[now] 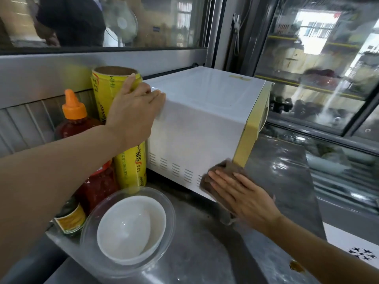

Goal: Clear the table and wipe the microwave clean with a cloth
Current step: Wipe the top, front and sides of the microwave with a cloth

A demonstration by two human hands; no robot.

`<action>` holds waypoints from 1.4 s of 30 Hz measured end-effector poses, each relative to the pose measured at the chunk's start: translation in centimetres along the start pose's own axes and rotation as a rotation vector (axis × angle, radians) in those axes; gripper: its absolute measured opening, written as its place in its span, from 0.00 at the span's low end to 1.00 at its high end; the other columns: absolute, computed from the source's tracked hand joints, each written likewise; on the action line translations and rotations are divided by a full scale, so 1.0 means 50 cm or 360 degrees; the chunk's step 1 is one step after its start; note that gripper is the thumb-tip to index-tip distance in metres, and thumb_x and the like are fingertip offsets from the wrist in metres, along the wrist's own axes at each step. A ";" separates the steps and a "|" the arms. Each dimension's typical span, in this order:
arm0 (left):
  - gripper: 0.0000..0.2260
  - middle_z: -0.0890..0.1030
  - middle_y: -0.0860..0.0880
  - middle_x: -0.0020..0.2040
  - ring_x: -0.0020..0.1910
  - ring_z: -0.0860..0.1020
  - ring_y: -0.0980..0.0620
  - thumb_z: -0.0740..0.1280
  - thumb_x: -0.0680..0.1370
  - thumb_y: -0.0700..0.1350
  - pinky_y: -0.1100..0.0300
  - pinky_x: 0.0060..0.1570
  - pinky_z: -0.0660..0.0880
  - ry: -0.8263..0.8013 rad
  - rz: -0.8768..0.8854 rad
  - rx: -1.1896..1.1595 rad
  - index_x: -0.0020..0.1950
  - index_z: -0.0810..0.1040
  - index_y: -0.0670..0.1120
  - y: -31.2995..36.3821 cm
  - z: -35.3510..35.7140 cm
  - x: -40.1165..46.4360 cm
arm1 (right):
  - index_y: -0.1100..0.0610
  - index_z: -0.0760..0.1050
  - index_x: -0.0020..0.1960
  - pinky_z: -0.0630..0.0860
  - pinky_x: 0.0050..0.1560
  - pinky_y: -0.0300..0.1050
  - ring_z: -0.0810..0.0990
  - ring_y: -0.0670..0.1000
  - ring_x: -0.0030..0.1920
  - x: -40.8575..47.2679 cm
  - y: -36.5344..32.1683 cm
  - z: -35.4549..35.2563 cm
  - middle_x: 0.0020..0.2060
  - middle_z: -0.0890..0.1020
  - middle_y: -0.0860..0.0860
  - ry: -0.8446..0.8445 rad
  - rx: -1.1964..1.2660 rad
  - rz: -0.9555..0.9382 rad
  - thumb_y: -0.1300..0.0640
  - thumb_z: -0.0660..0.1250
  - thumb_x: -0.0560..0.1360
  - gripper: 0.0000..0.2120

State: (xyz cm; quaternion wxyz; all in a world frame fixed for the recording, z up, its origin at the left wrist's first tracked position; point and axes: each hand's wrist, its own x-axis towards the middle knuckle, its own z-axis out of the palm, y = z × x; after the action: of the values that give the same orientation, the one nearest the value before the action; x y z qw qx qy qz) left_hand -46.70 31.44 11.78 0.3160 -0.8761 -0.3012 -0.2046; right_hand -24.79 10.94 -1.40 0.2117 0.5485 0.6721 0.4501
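Note:
A white microwave [201, 111] with a pale yellow front stands on the steel counter [205, 242], its side panel facing me. My right hand [244, 196] lies flat, fingers straight, and presses a brown cloth [227, 171] against the lower front corner of that side panel. My left hand [133, 111] rests on the microwave's upper rear corner, fingers over the top edge, thumb up beside the yellow roll.
A tall yellow cling-wrap roll [131, 165] stands left of the microwave. Two red sauce bottles [75, 117] and a small dark bottle [70, 219] crowd the left edge. A white bowl [131, 228] sits inside a clear glass bowl [98, 214]. A glass display case [320, 78] lies beyond.

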 end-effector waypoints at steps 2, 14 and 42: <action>0.25 0.77 0.46 0.63 0.65 0.67 0.44 0.61 0.72 0.38 0.48 0.71 0.42 -0.0003 -0.0011 -0.0005 0.70 0.67 0.41 0.001 -0.001 0.000 | 0.58 0.60 0.74 0.43 0.73 0.52 0.53 0.52 0.75 0.034 0.051 -0.026 0.75 0.57 0.53 0.0205 0.0058 0.0314 0.56 0.49 0.76 0.27; 0.23 0.78 0.40 0.60 0.62 0.70 0.40 0.61 0.71 0.34 0.49 0.71 0.42 0.0183 0.0004 -0.0078 0.67 0.69 0.36 -0.002 0.042 -0.006 | 0.55 0.54 0.76 0.32 0.73 0.56 0.40 0.57 0.76 0.065 -0.061 0.039 0.76 0.48 0.55 -0.0063 0.0271 0.0036 0.42 0.59 0.72 0.36; 0.26 0.71 0.49 0.70 0.71 0.60 0.46 0.53 0.75 0.38 0.47 0.72 0.39 -0.0048 0.0127 0.0016 0.74 0.59 0.45 -0.026 -0.001 0.009 | 0.57 0.30 0.74 0.17 0.63 0.57 0.23 0.56 0.68 0.160 0.003 -0.024 0.70 0.26 0.56 -0.0216 0.0171 -0.0126 0.40 0.51 0.76 0.40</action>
State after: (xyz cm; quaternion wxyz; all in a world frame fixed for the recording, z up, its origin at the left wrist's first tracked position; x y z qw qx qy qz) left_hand -47.25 32.38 12.63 0.3236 -0.8889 -0.2716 -0.1769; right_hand -28.09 17.94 1.02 0.2445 0.5614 0.7005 0.3665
